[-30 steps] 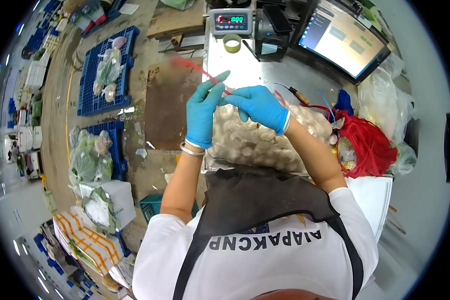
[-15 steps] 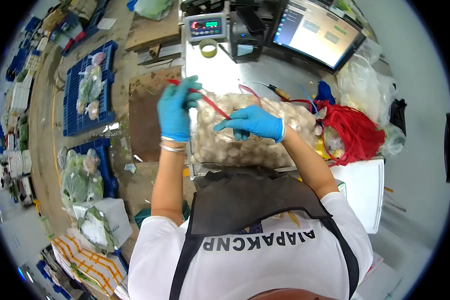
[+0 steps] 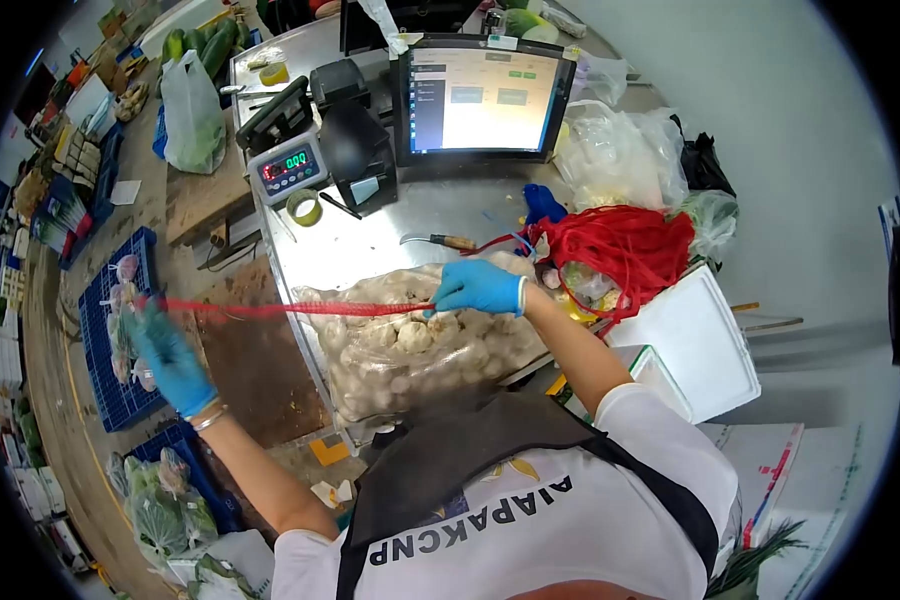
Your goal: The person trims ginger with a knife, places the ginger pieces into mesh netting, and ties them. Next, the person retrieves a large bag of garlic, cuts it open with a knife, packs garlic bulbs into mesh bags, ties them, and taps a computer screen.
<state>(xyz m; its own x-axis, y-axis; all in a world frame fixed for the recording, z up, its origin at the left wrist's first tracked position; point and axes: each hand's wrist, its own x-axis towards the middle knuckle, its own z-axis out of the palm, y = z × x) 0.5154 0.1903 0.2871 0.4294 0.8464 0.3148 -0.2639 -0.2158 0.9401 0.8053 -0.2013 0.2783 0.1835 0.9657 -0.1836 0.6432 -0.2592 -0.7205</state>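
"One red net strip (image 3: 340, 309), where?"
"Between the right hand (image 3: 480, 287), which pinches one end, and the left hand (image 3: 173, 358), blurred; I can't tell its grip."
"And the garlic bag (image 3: 400, 372)?"
"Near the right hand."

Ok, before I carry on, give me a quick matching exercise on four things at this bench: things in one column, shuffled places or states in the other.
Things
1. long red mesh strip
2. clear plastic bag of pale round bulbs
3. grey boxy digital scale
4. tangled red mesh heap

Places or states
A. showing green lit digits
B. right of the bulbs, touching none of the hands
C. running between the left blue-gloved hand and the right blue-gloved hand
D. on the shiny metal table, nearest the black apron

Pairs: 1-C, 2-D, 3-A, 4-B
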